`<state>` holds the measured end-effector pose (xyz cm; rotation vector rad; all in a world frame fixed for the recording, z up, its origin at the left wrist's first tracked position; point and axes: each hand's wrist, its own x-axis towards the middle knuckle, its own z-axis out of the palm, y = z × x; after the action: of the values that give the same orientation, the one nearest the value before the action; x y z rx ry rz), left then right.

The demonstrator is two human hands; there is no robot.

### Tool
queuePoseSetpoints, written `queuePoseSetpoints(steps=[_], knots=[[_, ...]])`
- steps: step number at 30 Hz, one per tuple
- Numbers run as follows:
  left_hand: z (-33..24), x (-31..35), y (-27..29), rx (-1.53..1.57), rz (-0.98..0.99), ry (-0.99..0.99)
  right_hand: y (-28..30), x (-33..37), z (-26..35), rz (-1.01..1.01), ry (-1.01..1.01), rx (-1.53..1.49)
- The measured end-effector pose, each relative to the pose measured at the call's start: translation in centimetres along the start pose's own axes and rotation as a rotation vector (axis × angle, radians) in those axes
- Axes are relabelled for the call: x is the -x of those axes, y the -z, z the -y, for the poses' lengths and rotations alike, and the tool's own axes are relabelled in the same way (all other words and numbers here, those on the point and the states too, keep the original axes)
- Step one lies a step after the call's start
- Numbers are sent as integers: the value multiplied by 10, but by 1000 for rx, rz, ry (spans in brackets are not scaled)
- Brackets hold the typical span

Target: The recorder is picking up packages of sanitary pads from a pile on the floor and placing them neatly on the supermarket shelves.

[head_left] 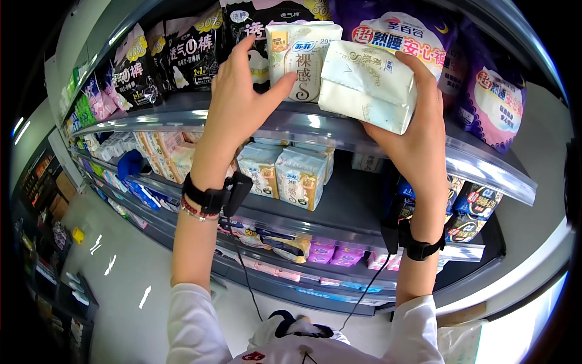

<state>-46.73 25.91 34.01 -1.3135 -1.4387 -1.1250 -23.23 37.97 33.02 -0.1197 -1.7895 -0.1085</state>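
Note:
My right hand [418,130] grips a cream-white pack of sanitary pads [364,85] from its right side, thumb below and fingers over the top. The pack is tilted, with its folded flap showing, above the upper shelf's front edge. Just left of it, a second white pack [303,48] with gold and blue print stands upright on that shelf. My left hand [245,88] is open, fingers and thumb spread, its thumb tip overlapping the front of the upright pack; whether it touches I cannot tell. Black bags [191,54] of pants-style pads stand behind and left of this hand.
Large purple bags [494,109] fill the upper shelf's right side. The clear shelf lip [315,121] runs below my hands. Matching white packs [300,176] stand on the shelf underneath. Dark packs [476,200] sit lower right. Cables [242,261] hang from both wrist straps.

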Motion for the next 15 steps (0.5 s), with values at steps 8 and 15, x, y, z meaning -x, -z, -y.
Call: queuePoseSetpoints(steps=[8,15], knots=[[-14,-9,-7,396,208,200,-6,6,6,32,-148,-113],[4,4,-19,727,-223,-120,-11,8,-7,-161,201,-138]])
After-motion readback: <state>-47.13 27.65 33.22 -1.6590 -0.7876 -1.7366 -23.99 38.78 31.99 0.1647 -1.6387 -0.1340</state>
